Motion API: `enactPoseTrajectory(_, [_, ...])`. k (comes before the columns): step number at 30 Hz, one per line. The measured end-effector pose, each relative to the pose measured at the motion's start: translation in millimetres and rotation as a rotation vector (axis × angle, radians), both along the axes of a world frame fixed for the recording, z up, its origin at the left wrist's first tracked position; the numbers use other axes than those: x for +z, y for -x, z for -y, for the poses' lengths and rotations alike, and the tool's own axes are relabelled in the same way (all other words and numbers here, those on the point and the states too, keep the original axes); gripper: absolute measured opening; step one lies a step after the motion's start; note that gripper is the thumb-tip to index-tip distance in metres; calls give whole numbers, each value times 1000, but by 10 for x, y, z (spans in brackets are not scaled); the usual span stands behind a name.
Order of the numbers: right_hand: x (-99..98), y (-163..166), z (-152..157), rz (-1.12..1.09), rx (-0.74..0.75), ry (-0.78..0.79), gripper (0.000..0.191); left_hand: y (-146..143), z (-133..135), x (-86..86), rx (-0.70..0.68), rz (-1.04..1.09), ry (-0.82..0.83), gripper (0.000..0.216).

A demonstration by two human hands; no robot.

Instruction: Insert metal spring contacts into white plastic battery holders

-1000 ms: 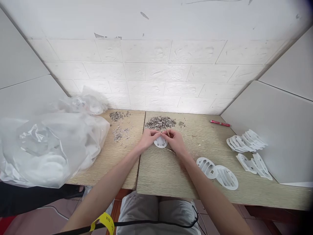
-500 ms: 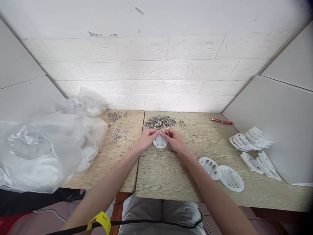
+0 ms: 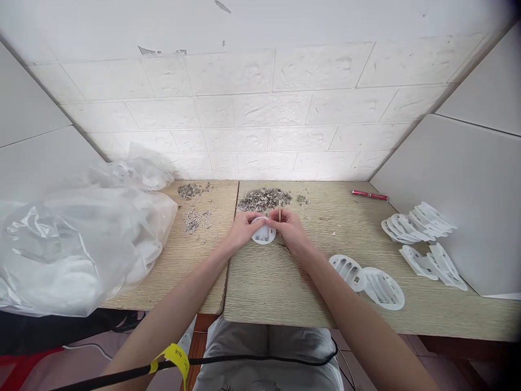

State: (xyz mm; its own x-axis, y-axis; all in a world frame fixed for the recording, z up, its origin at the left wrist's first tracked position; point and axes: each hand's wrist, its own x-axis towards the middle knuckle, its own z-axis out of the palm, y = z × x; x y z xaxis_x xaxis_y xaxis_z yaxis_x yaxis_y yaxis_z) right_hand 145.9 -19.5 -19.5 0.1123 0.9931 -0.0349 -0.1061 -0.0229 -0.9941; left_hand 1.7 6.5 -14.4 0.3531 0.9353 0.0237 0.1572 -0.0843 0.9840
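Note:
A small round white plastic part (image 3: 264, 234) with slots lies on the wooden table (image 3: 277, 282), held between both hands. My left hand (image 3: 243, 228) grips its left edge with fingers pinched. My right hand (image 3: 290, 228) is closed on a thin wooden stick (image 3: 279, 209) that points up, with its fingers resting on the part's right edge. Just beyond the hands lies a heap of small grey metal pieces (image 3: 264, 199).
A big clear plastic bag (image 3: 77, 244) of white parts fills the left. Smaller scatters of metal pieces (image 3: 196, 218) lie left of centre. Two round white parts (image 3: 366, 278) and several stacked ones (image 3: 419, 228) sit right, near a red pen (image 3: 369, 195) and a white side panel (image 3: 456, 206).
Both hands and the white part have stayed together at the same spot; the stick now stands more upright. The camera has tilted slightly, shifting the scene upward.

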Motion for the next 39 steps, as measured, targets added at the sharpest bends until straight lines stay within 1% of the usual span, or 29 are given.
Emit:
enactPoseTrajectory(1, [6, -4, 5, 37, 12, -17, 29, 2, 1, -3, 0, 3, 0, 28])
enactPoseTrajectory(3, [25, -18, 17, 180, 18, -83, 23, 11, -2, -13, -1, 14, 1, 28])
enactPoseTrajectory(5, [46, -34, 28, 373, -10, -166, 19, 21, -9, -25, -8, 32, 4, 29])
enactPoseTrajectory(7, [59, -46, 36, 517, -48, -233, 16, 28, -15, -35, -22, 47, 13, 31])
enactPoseTrajectory(10, [67, -55, 42, 646, -64, -316, 13, 26, -19, -33, -21, 37, 18, 32])
enactPoseTrajectory(13, [74, -63, 48, 708, -69, -365, 11, 10, -21, -10, -6, 40, 39, 30])
enactPoseTrajectory(16, [77, -83, 50, 645, -63, -311, 13, -3, -26, 12, 5, 54, 60, 29])
enactPoseTrajectory(20, [38, -122, 20, 443, -36, -176, 18, 5, -35, 18, 15, 49, 68, 28])
enactPoseTrajectory(24, [-23, -133, -23, 315, 6, -136, 20, 23, -41, 11, -1, 31, 72, 26])
enactPoseTrajectory(31, [-29, -105, -17, 269, 26, -122, 21, 23, -30, 2, -10, 8, 51, 30])
enactPoseTrajectory(39, [-44, -109, -18, 265, 37, -113, 21, 21, -13, 16, -17, -64, -21, 25])
